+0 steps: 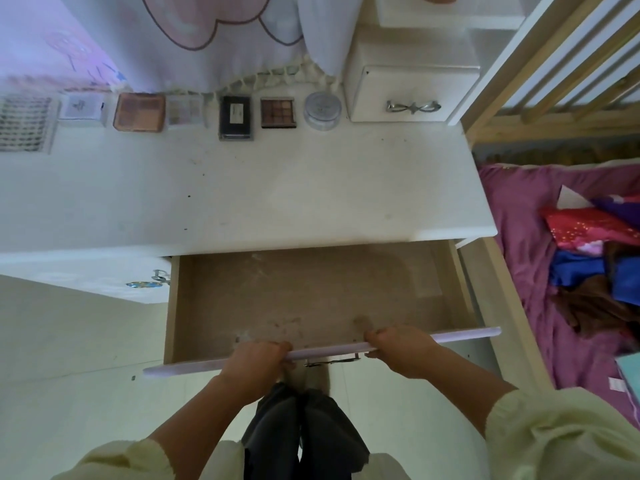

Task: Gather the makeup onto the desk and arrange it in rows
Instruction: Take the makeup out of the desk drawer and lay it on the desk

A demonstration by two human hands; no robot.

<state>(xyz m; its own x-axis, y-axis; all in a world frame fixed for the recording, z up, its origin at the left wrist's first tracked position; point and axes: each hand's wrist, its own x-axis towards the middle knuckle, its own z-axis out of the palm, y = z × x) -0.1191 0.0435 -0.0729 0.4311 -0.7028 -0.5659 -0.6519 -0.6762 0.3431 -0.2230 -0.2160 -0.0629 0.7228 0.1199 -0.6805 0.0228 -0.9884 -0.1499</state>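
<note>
Below the desk's front edge, a wide wooden drawer (172, 306) w/ a pale lilac front stands pulled out, its brown floor bare as far as I can see. Left hand (256, 358) and right hand (401, 348) each grip the top of that front, fingers curled over the rim, either side of the metal handle. That's prob. because two hands keep a wide drawer running straight.

Makeup sits on the white desk top (277, 188) in one row along the back, by the curtain hem. From the left:
- a tray of what may be false lashes (24, 123), too blurred to be sure
- a white square box (82, 109)
- a copper square palette (139, 112)
- a pale clear palette (183, 110)
- a black rectangular compact (236, 117)
- a brown nine-pan eyeshadow palette (278, 112)
- a round clear jar (322, 110)

They lie just beside one another and pushed well back, leaving the front of the desk for a 2nd row. W/ nothing showing inside, I'd judge the drawer is due to be shut.
</note>
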